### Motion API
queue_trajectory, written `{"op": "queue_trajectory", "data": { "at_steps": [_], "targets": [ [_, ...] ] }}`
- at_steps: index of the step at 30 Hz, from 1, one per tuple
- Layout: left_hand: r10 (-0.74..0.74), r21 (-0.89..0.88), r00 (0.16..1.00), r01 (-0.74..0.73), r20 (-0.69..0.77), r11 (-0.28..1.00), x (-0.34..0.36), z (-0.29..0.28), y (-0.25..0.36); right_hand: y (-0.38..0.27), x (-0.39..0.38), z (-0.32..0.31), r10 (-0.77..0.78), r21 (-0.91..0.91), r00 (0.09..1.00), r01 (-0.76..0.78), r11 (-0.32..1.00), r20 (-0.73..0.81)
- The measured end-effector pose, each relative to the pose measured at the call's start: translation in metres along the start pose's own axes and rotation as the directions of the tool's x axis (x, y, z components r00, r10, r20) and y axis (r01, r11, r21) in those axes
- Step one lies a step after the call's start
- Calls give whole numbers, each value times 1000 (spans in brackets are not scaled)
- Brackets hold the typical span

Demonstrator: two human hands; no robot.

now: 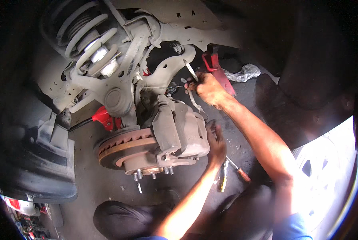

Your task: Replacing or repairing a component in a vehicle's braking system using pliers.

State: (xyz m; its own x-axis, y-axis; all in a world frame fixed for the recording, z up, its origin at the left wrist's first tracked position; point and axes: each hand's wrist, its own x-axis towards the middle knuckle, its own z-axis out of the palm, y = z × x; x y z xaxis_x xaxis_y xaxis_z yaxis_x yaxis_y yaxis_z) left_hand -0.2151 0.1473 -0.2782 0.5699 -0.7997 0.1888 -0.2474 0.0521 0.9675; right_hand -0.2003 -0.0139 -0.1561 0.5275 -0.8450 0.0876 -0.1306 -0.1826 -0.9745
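Observation:
A grey brake caliper (183,132) sits over the rusty-edged brake disc (125,152), whose wheel studs point toward me. My right hand (209,90) is closed above and behind the caliper. From its fist sticks a slim silver hand tool (190,70); the tool's working end is hidden, so its exact kind does not show. Just below this fist, a brake hose (194,100) runs down toward the caliper. My left hand (216,145) lies against the caliper's right side, fingers reaching upward and partly hidden, with nothing visible in them.
Above left are the coil spring (95,46) and control arm (169,66). A red jack stand (223,76) and crumpled clear plastic (245,73) are behind my right hand. Two screwdrivers, one yellow-handled (224,182) and one orange-handled (243,175), lie on the floor. A loose stud-like piece (139,188) shows below the disc.

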Motion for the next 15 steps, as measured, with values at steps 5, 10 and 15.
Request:
{"op": "queue_trajectory", "data": {
  "at_steps": [5,10,15],
  "targets": [
    [123,270,984,-85,-127,959,48,3,18,-27,8,-7,52,-177,999,-53,983,-10],
    [199,363,880,-33,-432,931,72,4,11,-39,11,4,61,-255,998,-58,965,0],
    [221,669,963,-64,-152,740,56,-25,82,-18,-1,-11,25,-336,998,-42,941,-55]
  ]
}}
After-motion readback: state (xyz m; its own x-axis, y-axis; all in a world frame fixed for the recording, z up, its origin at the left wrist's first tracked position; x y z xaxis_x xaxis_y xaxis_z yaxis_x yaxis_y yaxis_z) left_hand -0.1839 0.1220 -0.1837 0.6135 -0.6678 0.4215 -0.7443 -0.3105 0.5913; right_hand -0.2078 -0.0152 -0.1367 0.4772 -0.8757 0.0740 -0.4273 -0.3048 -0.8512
